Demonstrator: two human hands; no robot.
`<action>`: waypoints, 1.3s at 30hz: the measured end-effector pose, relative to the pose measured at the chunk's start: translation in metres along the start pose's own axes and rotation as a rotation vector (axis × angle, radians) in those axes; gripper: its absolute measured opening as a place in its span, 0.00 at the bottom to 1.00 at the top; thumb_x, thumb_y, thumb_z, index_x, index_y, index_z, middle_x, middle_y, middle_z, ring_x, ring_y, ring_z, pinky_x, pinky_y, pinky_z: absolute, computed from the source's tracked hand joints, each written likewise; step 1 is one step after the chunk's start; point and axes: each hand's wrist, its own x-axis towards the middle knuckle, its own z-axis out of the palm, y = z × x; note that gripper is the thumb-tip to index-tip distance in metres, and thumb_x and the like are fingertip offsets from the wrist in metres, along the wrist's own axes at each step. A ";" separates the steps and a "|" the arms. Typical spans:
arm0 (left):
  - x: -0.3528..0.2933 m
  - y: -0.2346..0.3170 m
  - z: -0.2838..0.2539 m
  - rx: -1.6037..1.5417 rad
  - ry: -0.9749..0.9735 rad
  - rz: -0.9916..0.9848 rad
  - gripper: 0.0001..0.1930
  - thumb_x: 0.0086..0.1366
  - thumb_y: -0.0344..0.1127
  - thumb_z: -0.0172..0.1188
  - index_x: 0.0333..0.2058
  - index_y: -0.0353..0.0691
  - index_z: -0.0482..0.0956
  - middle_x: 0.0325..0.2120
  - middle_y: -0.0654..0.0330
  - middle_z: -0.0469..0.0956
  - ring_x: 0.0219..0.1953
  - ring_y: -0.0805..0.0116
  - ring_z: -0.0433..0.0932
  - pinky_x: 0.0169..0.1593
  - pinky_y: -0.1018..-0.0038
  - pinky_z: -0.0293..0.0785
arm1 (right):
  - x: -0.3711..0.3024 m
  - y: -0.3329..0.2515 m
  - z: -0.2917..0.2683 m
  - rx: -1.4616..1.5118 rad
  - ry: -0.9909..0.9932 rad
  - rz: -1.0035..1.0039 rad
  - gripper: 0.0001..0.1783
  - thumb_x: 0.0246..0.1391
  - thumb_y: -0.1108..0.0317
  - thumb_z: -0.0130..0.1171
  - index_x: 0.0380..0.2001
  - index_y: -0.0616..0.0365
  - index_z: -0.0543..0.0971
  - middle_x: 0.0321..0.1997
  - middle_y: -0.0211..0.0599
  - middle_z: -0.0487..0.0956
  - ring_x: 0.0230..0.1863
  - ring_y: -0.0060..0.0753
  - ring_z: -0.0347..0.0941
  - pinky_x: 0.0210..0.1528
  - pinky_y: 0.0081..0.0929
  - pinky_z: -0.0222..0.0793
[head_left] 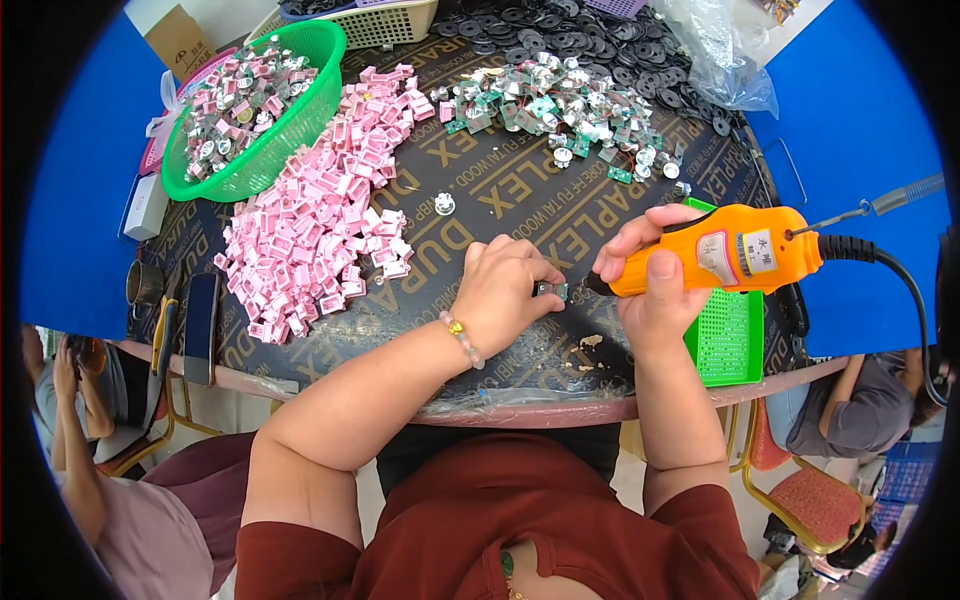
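My right hand [660, 290] is wrapped around an orange electric screwdriver [775, 228], held level with its dark tip pointing left. My left hand [505, 285] pinches a small dark part with a greenish board [558, 291] down at the table. The screwdriver's tip is close to that part; whether they touch I cannot tell. To the left of my left hand spreads a heap of small pink plastic housings [315, 230]. Beyond my hands lies a pile of green circuit boards with silvery-white round pieces [570, 110]. A single white round piece [444, 204] sits apart from it.
A green basket [330, 100] full of assembled pieces stands at the far left. Black discs [610, 45] and a clear plastic bag [725, 70] lie at the back. Beside my right wrist is a green tray [745, 350]. A black cord [905, 285] and spring [905, 195] run from the screwdriver.
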 end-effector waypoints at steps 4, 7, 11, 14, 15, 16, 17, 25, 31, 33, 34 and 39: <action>-0.001 0.001 0.001 0.011 0.014 0.008 0.11 0.45 0.38 0.70 0.30 0.48 0.85 0.29 0.66 0.76 0.40 0.64 0.71 0.46 0.67 0.59 | -0.001 0.001 -0.001 -0.007 0.003 0.009 0.20 0.55 0.68 0.59 0.48 0.60 0.65 0.32 0.42 0.76 0.27 0.25 0.72 0.32 0.23 0.72; -0.001 0.000 0.001 0.011 0.015 0.008 0.11 0.45 0.38 0.70 0.30 0.48 0.85 0.29 0.66 0.76 0.40 0.64 0.71 0.45 0.67 0.59 | -0.001 0.002 -0.001 0.001 0.021 0.026 0.20 0.55 0.69 0.59 0.49 0.60 0.65 0.32 0.42 0.76 0.27 0.25 0.72 0.32 0.23 0.72; -0.001 0.000 0.000 0.012 0.019 0.016 0.11 0.45 0.38 0.70 0.30 0.48 0.85 0.28 0.66 0.76 0.41 0.64 0.71 0.45 0.66 0.59 | -0.001 0.000 0.003 0.000 0.024 0.065 0.19 0.55 0.71 0.58 0.47 0.60 0.66 0.32 0.42 0.76 0.27 0.24 0.72 0.32 0.22 0.72; -0.001 0.000 0.000 0.014 0.034 0.038 0.11 0.46 0.38 0.70 0.31 0.47 0.84 0.29 0.65 0.76 0.41 0.63 0.71 0.45 0.66 0.60 | 0.000 0.000 0.007 -0.026 0.021 0.114 0.17 0.55 0.72 0.59 0.46 0.60 0.66 0.32 0.41 0.76 0.27 0.23 0.72 0.32 0.21 0.71; -0.002 0.000 0.001 0.018 0.044 0.057 0.11 0.46 0.38 0.69 0.31 0.47 0.83 0.29 0.65 0.76 0.41 0.63 0.71 0.45 0.66 0.60 | 0.000 0.000 0.009 -0.040 0.014 0.136 0.16 0.55 0.73 0.59 0.45 0.60 0.67 0.31 0.41 0.76 0.27 0.23 0.72 0.32 0.21 0.71; -0.002 0.000 0.001 0.021 0.046 0.053 0.11 0.46 0.38 0.69 0.31 0.47 0.83 0.29 0.65 0.76 0.41 0.63 0.71 0.45 0.66 0.60 | 0.001 0.000 0.011 -0.051 0.004 0.152 0.15 0.55 0.74 0.59 0.44 0.60 0.67 0.30 0.40 0.76 0.26 0.22 0.72 0.32 0.21 0.71; -0.003 0.001 0.002 0.058 0.044 0.075 0.11 0.47 0.37 0.69 0.31 0.46 0.82 0.30 0.65 0.76 0.41 0.63 0.71 0.45 0.66 0.61 | 0.002 0.000 0.012 -0.047 0.002 0.153 0.15 0.55 0.74 0.59 0.44 0.60 0.67 0.30 0.40 0.76 0.26 0.22 0.72 0.32 0.21 0.71; -0.003 0.004 0.012 0.150 0.109 0.207 0.12 0.49 0.37 0.66 0.33 0.44 0.79 0.32 0.64 0.73 0.43 0.63 0.70 0.46 0.67 0.61 | 0.002 0.000 0.004 -0.069 0.014 0.129 0.16 0.54 0.72 0.60 0.44 0.61 0.68 0.29 0.39 0.76 0.25 0.22 0.72 0.30 0.20 0.72; -0.013 0.001 0.008 0.181 0.138 0.285 0.14 0.48 0.37 0.67 0.35 0.46 0.78 0.33 0.66 0.73 0.42 0.64 0.70 0.46 0.66 0.60 | 0.015 -0.044 -0.011 -0.103 0.002 -0.132 0.21 0.55 0.66 0.59 0.49 0.62 0.65 0.28 0.42 0.76 0.23 0.27 0.72 0.27 0.23 0.71; -0.014 0.004 0.006 0.183 0.131 0.315 0.14 0.48 0.37 0.68 0.35 0.46 0.78 0.33 0.66 0.73 0.42 0.64 0.70 0.46 0.65 0.60 | 0.024 -0.068 -0.030 -0.218 0.090 -0.193 0.18 0.56 0.68 0.58 0.46 0.63 0.67 0.27 0.40 0.76 0.22 0.26 0.72 0.27 0.23 0.71; -0.013 0.006 0.008 0.193 0.122 0.335 0.14 0.47 0.37 0.68 0.35 0.46 0.78 0.32 0.65 0.74 0.42 0.64 0.70 0.46 0.65 0.61 | 0.029 -0.077 -0.047 -0.373 0.148 -0.170 0.16 0.57 0.67 0.56 0.45 0.62 0.67 0.26 0.41 0.75 0.21 0.26 0.70 0.26 0.24 0.71; -0.009 0.014 0.010 0.197 0.130 0.347 0.16 0.46 0.36 0.69 0.37 0.45 0.79 0.31 0.65 0.74 0.41 0.63 0.71 0.46 0.65 0.61 | 0.044 -0.075 -0.117 -0.668 0.314 -0.056 0.11 0.59 0.69 0.53 0.41 0.63 0.68 0.26 0.36 0.75 0.22 0.24 0.71 0.28 0.22 0.70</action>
